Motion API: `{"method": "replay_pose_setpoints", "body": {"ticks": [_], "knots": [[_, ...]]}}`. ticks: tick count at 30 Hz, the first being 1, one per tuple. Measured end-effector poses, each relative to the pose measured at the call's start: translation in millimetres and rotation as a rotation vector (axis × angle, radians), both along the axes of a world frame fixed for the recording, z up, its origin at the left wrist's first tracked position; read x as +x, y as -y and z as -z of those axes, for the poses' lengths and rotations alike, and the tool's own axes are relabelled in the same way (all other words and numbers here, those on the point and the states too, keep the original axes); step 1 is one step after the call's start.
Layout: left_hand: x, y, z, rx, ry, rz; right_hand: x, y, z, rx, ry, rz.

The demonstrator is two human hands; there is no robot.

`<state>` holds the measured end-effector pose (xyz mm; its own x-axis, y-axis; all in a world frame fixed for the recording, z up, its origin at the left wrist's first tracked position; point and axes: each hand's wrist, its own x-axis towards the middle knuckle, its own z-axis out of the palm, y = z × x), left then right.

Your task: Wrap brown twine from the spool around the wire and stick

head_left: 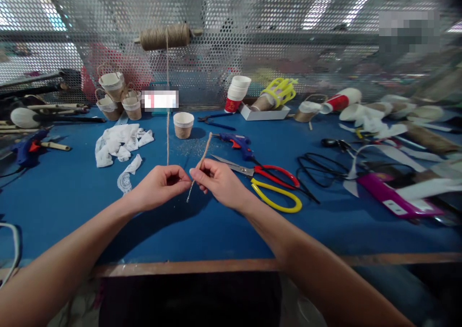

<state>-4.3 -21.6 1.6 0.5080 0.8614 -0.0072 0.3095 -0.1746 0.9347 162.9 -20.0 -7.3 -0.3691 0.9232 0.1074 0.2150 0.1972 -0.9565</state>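
My left hand [159, 187] is closed in a pinch, and a strand of jute twine [168, 134] runs down into it from a spool [164, 37] hung on the mesh. Close beside it, my right hand [224, 182] pinches a thin wire [206, 148]. The wire's upper part is covered in tan twine, while its lower end is bare and silvery below the fingertips. Both sets of fingertips nearly meet at the wire. Beyond them stands a small twine-wrapped cup [183, 126] with a white lace rim. My fingers hide where twine and wire meet.
Scissors [267, 173] with red and yellow handles lie right of my hands, near a blue glue gun [236, 144]. White lace [121, 141] lies left. Pliers [218, 124], stacked paper cups [237, 93] and finished baskets [111, 88] stand behind. A purple power strip [391, 197] sits right.
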Motion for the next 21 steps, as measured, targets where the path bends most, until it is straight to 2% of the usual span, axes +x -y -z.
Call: {"method": "replay_pose_setpoints", "body": {"ticks": [8, 14, 21], "knots": [[1.9, 1.2, 1.6, 0.03, -0.017, -0.033, -1.8, 0.7, 1.2, 0.127, 0.138, 0.103], [7.0, 3.9, 2.4, -0.025, -0.005, -0.089, -4.1, 2.1, 0.8, 0.196, 0.143, 0.111], [4.0, 1.8, 4.6, -0.075, 0.051, -0.033, -2.4, 1.2, -1.1, 0.01, -0.055, -0.075]]}}
